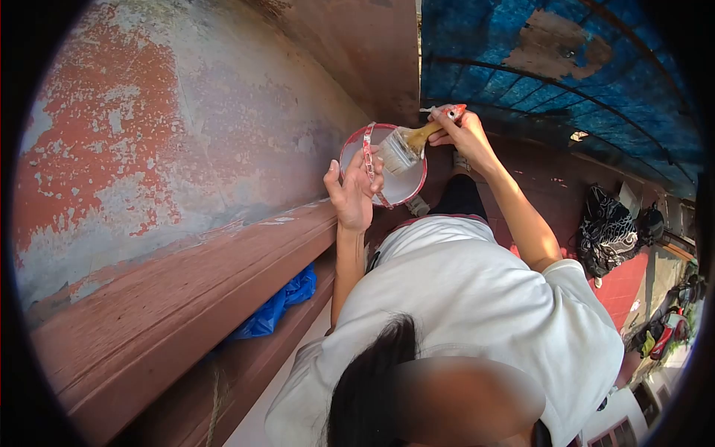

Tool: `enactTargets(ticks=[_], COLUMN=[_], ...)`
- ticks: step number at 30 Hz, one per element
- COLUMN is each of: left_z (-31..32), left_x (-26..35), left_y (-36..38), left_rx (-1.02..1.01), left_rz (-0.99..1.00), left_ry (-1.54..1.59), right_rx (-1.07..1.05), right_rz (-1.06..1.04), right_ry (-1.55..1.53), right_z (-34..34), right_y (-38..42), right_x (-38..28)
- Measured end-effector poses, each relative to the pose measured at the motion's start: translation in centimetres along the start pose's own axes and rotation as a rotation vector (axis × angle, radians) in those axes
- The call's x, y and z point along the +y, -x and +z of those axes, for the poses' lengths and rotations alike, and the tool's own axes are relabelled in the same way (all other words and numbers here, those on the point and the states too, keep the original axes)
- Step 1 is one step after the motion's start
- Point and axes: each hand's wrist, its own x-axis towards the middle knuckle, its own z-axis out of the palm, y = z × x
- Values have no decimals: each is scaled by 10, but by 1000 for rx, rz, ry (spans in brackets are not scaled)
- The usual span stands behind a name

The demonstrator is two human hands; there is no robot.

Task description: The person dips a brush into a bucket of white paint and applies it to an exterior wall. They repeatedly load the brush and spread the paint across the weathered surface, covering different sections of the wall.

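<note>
My left hand (354,192) has its fingers hooked around the red-and-white spattered handle (368,146) of a paint bucket (423,179), thumb standing apart. The bucket is round and pale inside, with a red rim. Wide and flat, a paintbrush (418,138) is gripped near the end of its wooden handle by my right hand (463,138). Its whitish, paint-coated bristles point down to the left and overlap the bucket's opening in this view. Red paint marks the handle end by my fingers.
Left of me stands a wall (149,119) with peeling red and grey paint, above a reddish-brown ledge (201,290). Blue plastic (279,302) lies beneath the ledge. A blue sheet (477,45) on a curved frame is at upper right; a black patterned bag (607,235) rests on the right.
</note>
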Motion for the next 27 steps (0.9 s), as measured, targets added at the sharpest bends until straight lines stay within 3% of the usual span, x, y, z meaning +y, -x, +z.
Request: enactTargets(ticks=[12, 20, 27], left_z=[1, 3, 4], left_x=[16, 20, 23], left_y=[2, 5, 5], left_rx=[65, 94, 88], left_rz=[61, 62, 81], left_ry=[28, 125, 160], right_rx=[90, -65, -76], right_rz=[166, 289, 312], right_ry=[-475, -734, -767], right_z=[-26, -33, -25], right_y=[-7, -30, -39], right_x=[35, 63, 61])
